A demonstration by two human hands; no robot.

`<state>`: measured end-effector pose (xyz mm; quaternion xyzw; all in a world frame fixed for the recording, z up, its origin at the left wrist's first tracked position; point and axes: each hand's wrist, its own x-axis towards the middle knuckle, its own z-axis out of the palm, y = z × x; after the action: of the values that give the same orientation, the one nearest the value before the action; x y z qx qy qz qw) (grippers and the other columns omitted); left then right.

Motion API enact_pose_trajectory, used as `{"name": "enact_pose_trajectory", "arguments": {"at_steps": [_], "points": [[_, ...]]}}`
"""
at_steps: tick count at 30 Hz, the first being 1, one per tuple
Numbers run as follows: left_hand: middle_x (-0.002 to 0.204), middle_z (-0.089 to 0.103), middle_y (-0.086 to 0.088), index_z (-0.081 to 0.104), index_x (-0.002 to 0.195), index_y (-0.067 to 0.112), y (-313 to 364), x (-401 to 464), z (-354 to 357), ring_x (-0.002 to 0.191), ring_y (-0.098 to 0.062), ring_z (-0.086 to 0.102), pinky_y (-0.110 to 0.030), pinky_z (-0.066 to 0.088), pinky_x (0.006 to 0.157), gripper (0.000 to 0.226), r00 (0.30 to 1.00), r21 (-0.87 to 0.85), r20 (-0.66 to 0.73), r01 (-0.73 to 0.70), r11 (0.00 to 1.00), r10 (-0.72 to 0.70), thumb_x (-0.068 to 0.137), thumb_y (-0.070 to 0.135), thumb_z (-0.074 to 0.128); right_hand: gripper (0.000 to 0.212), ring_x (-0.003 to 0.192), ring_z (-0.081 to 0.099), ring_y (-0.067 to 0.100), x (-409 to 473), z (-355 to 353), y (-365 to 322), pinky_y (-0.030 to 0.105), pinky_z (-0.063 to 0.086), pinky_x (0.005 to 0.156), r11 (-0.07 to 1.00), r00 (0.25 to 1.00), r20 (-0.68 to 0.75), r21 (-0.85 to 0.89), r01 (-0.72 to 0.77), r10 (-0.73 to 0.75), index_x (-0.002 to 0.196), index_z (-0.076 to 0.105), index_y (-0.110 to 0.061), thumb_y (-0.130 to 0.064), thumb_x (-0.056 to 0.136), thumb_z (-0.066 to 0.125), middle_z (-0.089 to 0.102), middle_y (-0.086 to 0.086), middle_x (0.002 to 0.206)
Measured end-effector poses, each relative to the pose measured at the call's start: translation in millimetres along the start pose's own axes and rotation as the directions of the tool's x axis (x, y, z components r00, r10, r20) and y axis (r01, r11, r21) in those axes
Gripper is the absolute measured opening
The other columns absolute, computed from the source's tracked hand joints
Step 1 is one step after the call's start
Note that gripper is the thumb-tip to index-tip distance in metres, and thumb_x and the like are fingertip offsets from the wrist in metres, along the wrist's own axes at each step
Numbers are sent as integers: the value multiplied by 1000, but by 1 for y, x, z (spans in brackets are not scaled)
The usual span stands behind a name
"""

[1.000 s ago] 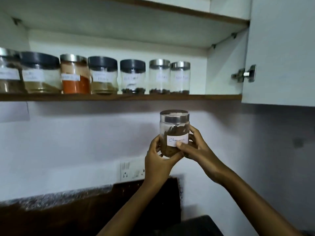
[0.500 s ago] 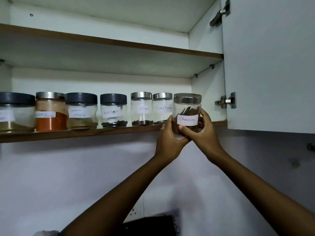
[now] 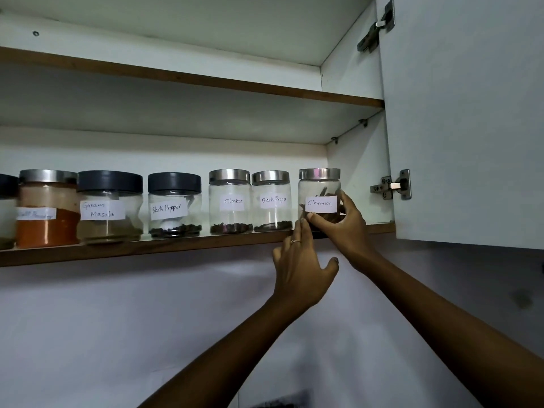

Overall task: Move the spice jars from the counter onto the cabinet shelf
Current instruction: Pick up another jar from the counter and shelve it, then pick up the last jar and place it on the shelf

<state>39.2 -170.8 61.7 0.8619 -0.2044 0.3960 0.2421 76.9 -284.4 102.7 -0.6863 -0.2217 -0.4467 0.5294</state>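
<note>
A glass jar labelled Cinnamon (image 3: 319,191), with a steel lid and brown sticks inside, stands at the right end of the cabinet shelf (image 3: 176,244). My right hand (image 3: 343,223) wraps its lower right side, thumb under the label. Just below the shelf's front edge, my left hand (image 3: 300,267) has its fingers apart, fingertips near the jar's lower left, holding nothing. Left of it stand a Black Pepper jar (image 3: 271,201), a Cloves jar (image 3: 230,201), a dark-lidded Black Pepper jar (image 3: 175,205), Garam Masala (image 3: 109,206) and a red-powder jar (image 3: 47,208).
The open white cabinet door (image 3: 471,128) hangs at the right, with hinges (image 3: 391,185) close to the cinnamon jar. An upper shelf (image 3: 206,81) runs above the jars. A pale wall (image 3: 117,319) lies below the cabinet.
The cinnamon jar rose from below the cabinet up onto the shelf's right end. My left hand has come off it and dropped below the shelf edge; my right hand still grips it.
</note>
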Motion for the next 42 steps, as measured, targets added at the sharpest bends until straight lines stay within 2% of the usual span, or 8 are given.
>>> {"name": "enact_pose_trajectory", "arguments": {"at_steps": [7, 13, 19, 24, 27, 34, 37, 42], "points": [[160, 3, 0, -2, 151, 17, 3, 0, 8, 137, -21, 35, -38, 43, 100, 86, 997, 13, -25, 69, 998, -69, 89, 44, 50, 53, 93, 56, 5, 9, 7, 15, 23, 48, 82, 997, 998, 11, -45, -62, 63, 124, 51, -27, -42, 77, 70, 59, -13, 104], [159, 4, -2, 6, 151, 15, 10, 3, 13, 134, -25, 39, -38, 45, 96, 84, 994, 29, -56, 94, 995, -93, 88, 47, 51, 42, 101, 56, 10, 6, 12, 20, 22, 34, 89, 981, 997, 37, -186, -54, 62, 123, 51, -27, -46, 87, 58, 60, -14, 103], [159, 2, -3, 5, 150, 14, 8, 5, 15, 131, -26, 43, -37, 47, 92, 85, 993, 57, -44, 108, 993, -106, 88, 46, 53, 43, 112, 55, 17, 9, 12, 22, 46, 28, 108, 955, 992, 85, -290, -62, 90, 125, 47, -25, -49, 90, 50, 62, -6, 120], [160, -1, -1, 6, 151, 14, 8, 9, 16, 130, -26, 44, -37, 46, 92, 86, 990, 49, -23, 139, 989, -138, 87, 46, 54, 43, 100, 48, 10, 12, 9, 20, 28, 14, 89, 940, 973, 165, -326, -100, 161, 120, 47, -22, -52, 89, 46, 57, -10, 106], [160, -2, 1, 6, 151, 16, 6, 9, 16, 130, -26, 44, -38, 46, 92, 84, 991, 41, -14, 135, 990, -134, 87, 43, 54, 48, 98, 43, 7, 12, 6, 17, 27, 9, 87, 929, 960, 211, -358, -98, 182, 120, 44, -21, -55, 87, 40, 54, -11, 104], [160, -2, 4, 4, 151, 17, 4, 8, 11, 131, -26, 41, -39, 45, 94, 85, 993, 39, 30, 110, 993, -111, 88, 42, 54, 32, 108, 50, 15, 5, 3, 7, 37, 16, 101, 911, 955, 217, -399, -103, 203, 115, 46, -18, -42, 95, 40, 58, -5, 108], [159, 0, 8, 9, 151, 17, -1, 6, 6, 132, -23, 40, -38, 45, 95, 80, 996, -16, 38, 82, 997, -81, 88, 40, 54, 37, 115, 48, 21, -2, 2, 0, 42, 20, 110, 946, 969, 153, -290, -146, 196, 127, 45, -10, -31, 97, 40, 58, 6, 122], [151, 33, 6, 36, 143, 19, -14, -13, -2, 129, -15, 44, -29, 43, 96, 58, 992, -121, -128, -28, 992, 13, 88, 29, 55, 37, 120, 52, 25, -23, 8, -9, 45, 40, 105, 985, 989, -44, -100, -143, 139, 132, 49, -5, -15, 97, 43, 56, 12, 131]]}}
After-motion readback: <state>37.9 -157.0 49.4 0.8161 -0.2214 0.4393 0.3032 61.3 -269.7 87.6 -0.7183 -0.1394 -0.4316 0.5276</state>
